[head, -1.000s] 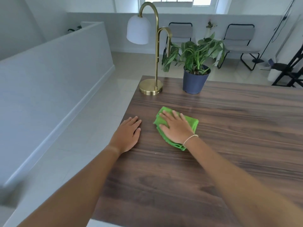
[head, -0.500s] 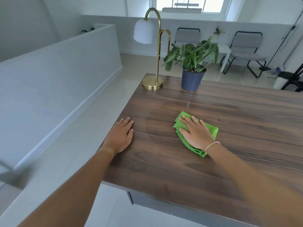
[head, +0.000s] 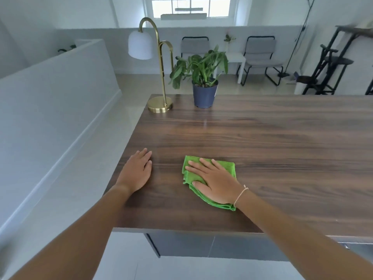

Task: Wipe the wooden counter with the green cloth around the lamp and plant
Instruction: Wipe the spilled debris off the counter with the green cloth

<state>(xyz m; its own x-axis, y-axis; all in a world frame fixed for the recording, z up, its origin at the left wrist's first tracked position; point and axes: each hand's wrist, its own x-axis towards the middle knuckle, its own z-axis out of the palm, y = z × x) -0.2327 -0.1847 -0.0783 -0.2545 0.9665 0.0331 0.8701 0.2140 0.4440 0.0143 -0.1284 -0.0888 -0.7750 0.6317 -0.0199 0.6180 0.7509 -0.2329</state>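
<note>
A folded green cloth (head: 229, 168) lies on the dark wooden counter (head: 272, 150), near its front left part. My right hand (head: 214, 179) presses flat on the cloth with straight fingers pointing left. My left hand (head: 136, 172) rests flat on the counter by its left edge, a little left of the cloth. A brass lamp (head: 160, 104) with a white shade stands at the far left corner. Beside it, to the right, is a leafy plant in a dark blue pot (head: 204, 94).
The counter's left edge and front edge are close to my hands, with pale floor beyond. A low white wall (head: 56, 93) runs along the left. Two grey chairs (head: 261, 57) and a black rack (head: 331, 63) stand beyond the counter.
My right hand has slid the cloth toward the front edge and turned it, fingers now pointing left. The view has pulled back, so the counter's front edge shows. The left hand stays by the left edge.
</note>
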